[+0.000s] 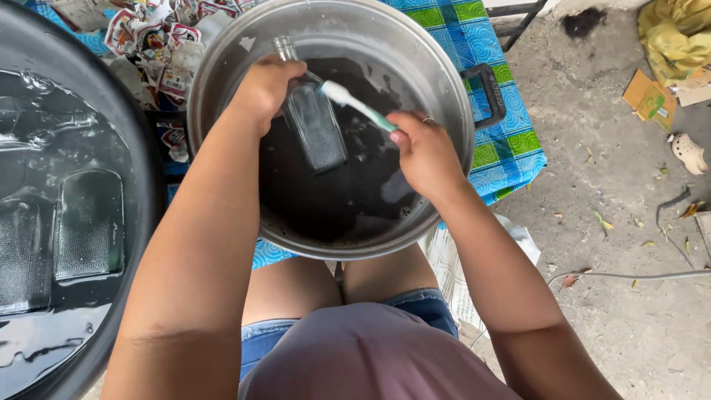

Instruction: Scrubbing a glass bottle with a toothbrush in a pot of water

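Observation:
My left hand grips a flat clear glass bottle by its upper part, holding it tilted over a large metal pot of dark water. My right hand holds a toothbrush with a white head and green handle. The brush head touches the bottle near its shoulder. The bottle's neck points away from me, up past my left hand.
To the left, a dark basin of water has flat glass bottles submerged in it. Peeled paper labels lie piled behind the pot on a blue-green checked cloth. Concrete floor with cardboard scraps and a shoe lies to the right.

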